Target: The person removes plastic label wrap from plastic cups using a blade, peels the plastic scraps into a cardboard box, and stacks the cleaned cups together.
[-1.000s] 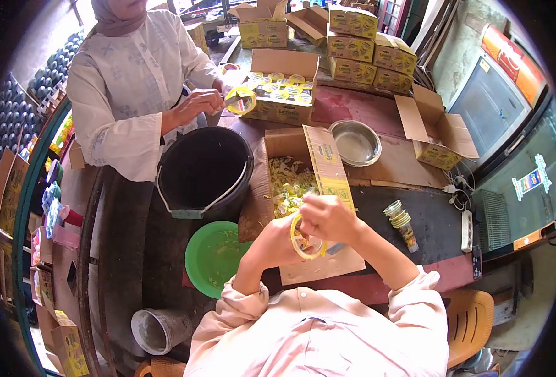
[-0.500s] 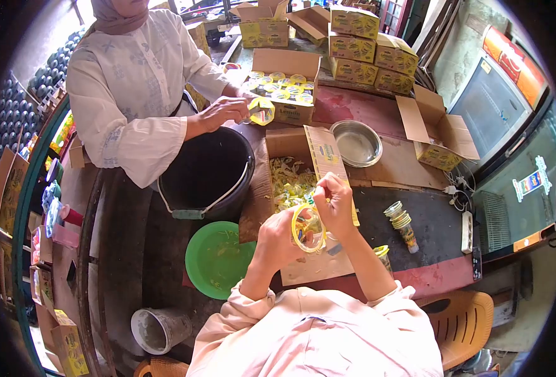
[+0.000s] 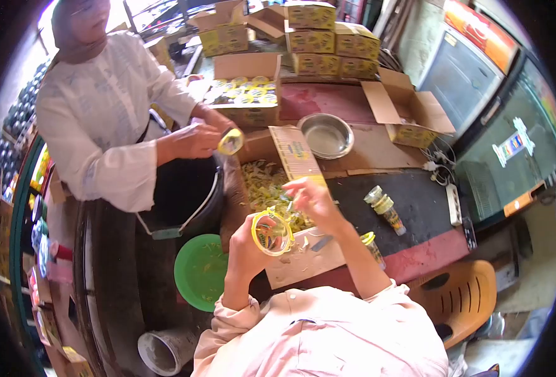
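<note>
My left hand (image 3: pixel 241 250) is closed around a clear plastic cup (image 3: pixel 271 234) with a yellow rim and printed sides, its mouth tipped up towards me. My right hand (image 3: pixel 317 206) is just right of the cup, fingers apart, over the near side of a cardboard box (image 3: pixel 298 154). Pale yellow-green scraps (image 3: pixel 265 182) fill much of that box. Something small and whitish lies below the right fingertips; whether they touch it I cannot tell. A stack of similar cups (image 3: pixel 386 210) lies on its side to the right, and another yellow-rimmed cup (image 3: pixel 371 242) is beside my right forearm.
Across the table a co-worker (image 3: pixel 102 119) holds a yellow-lidded cup (image 3: pixel 231 142) over a black bucket (image 3: pixel 187 195). A green basin (image 3: pixel 196 276) is at left and a metal bowl (image 3: pixel 325 135) behind the scrap box. A carton of lidded cups (image 3: pixel 246 115) and stacked cartons (image 3: pixel 315 41) stand farther back.
My right hand has come away from the cup, and its fingers have spread. The cup has moved lower left in my left hand. The whole view has shifted.
</note>
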`<state>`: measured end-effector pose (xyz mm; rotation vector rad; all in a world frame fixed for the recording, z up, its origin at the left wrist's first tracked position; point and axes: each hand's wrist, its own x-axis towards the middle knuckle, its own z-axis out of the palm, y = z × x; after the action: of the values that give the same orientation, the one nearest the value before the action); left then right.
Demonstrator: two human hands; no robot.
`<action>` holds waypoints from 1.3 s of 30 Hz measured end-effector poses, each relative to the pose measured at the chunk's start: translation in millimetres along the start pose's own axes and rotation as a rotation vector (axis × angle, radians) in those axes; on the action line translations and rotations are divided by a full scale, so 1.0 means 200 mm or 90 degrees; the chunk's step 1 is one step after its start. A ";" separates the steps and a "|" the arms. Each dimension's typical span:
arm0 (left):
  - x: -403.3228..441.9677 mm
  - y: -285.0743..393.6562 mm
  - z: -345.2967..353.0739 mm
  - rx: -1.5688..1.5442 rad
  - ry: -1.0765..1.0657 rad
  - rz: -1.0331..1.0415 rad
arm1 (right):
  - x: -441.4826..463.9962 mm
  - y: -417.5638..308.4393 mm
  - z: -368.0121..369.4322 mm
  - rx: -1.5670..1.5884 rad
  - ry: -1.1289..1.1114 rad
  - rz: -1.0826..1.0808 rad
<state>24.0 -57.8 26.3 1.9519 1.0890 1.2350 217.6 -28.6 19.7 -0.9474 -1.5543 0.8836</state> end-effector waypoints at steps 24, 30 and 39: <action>-0.05 0.06 0.21 -0.006 -0.068 0.028 | -0.20 0.02 0.14 -0.083 0.202 -0.059; -0.10 0.07 0.24 0.024 -0.035 0.013 | -0.23 0.05 0.16 -0.141 0.240 -0.083; -0.22 0.11 0.19 0.012 0.091 0.075 | -0.22 0.20 0.02 -0.279 0.352 -0.044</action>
<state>56.2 -108.1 9.9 1.9920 1.0705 1.4514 224.2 -51.9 -34.7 -1.3076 -1.2978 0.1909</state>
